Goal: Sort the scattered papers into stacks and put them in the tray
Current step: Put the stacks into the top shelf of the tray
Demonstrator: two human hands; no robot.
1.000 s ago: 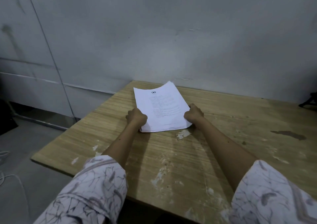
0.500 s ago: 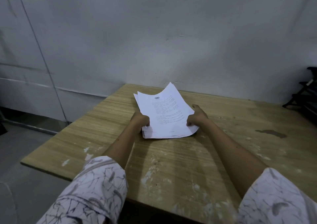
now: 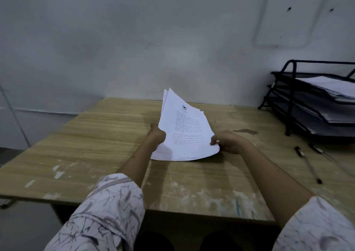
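Papers (image 3: 185, 129), one gathered stack with printed text on the top sheet, sit at about 12 o'clock from the person, raised off the wooden bench (image 3: 96, 145) at the far end so the sheets tilt up toward the wall while the near edge hangs low, close to the bench surface. Left hand (image 3: 157, 135) grips the stack's left edge, fingers curled round it; right hand (image 3: 228, 141) pinches the near right corner, fingers clamped on the sheets. Far corners are fanned, several sheet edges showing out of line. Black tiered tray (image 3: 288, 101) stands at roughly 2 o'clock, well apart from the stack, with paper already lying in its tiers. Two pens (image 3: 307, 162) lie on the bench between the right forearm and the tray. Judgement: stack is lifted for transfer, not yet squared. Risks: the loose fanned sheets could slide out of the top during the carry, since both grips sit on the lower half only; the sagging near edge could catch on the bench; a sweep to 2 o'clock could knock the pens; uneven edges could snag the tray's frame on entry, crumpling the sheets. Which tier has room cannot be told.
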